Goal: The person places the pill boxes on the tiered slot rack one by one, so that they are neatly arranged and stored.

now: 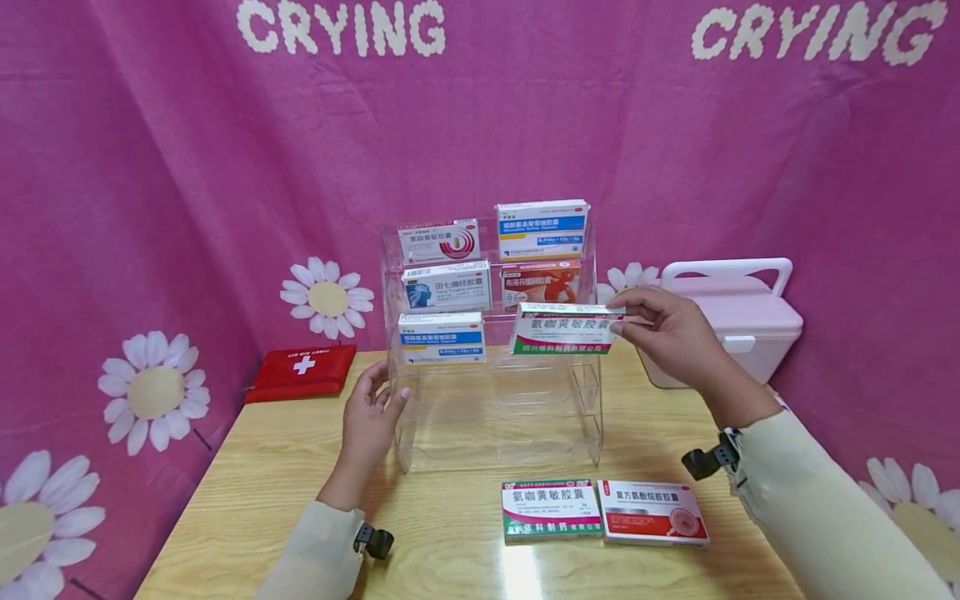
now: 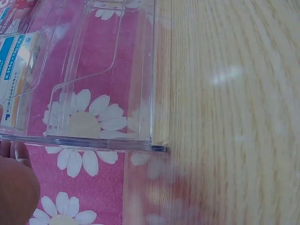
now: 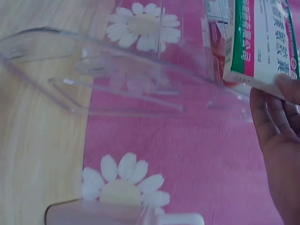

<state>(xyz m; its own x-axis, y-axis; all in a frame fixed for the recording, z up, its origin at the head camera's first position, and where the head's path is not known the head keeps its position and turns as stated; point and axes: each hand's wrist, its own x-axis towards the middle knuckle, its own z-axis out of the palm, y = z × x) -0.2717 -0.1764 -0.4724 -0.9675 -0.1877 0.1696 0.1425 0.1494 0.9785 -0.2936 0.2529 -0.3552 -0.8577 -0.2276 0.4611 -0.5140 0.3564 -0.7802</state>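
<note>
A clear acrylic display rack (image 1: pixel 495 450) with stepped tiers stands on the table. My left hand (image 1: pixel 371 417) grips its left side panel, the thumb around the front edge; the left wrist view catches only part of this hand (image 2: pixel 16 180) beside the panel. Between thumb and fingers, my right hand (image 1: pixel 667 333) pinches the right end of a white medicine box (image 1: pixel 566 331) with green and magenta bands. That box is at the third tier's right side, below an orange-red box (image 1: pixel 542 283). In the right wrist view the held box (image 3: pixel 260 42) is tilted, fingers (image 3: pixel 269 115) under its edge.
Blue-and-white boxes (image 1: pixel 442 340) and other medicine boxes fill the upper tiers. A green-and-white box (image 1: pixel 551 510) and a red-and-white box (image 1: pixel 652 512) lie before the rack. A red first aid pouch (image 1: pixel 302 372) sits left, a pale pink handled case (image 1: pixel 738 325) right.
</note>
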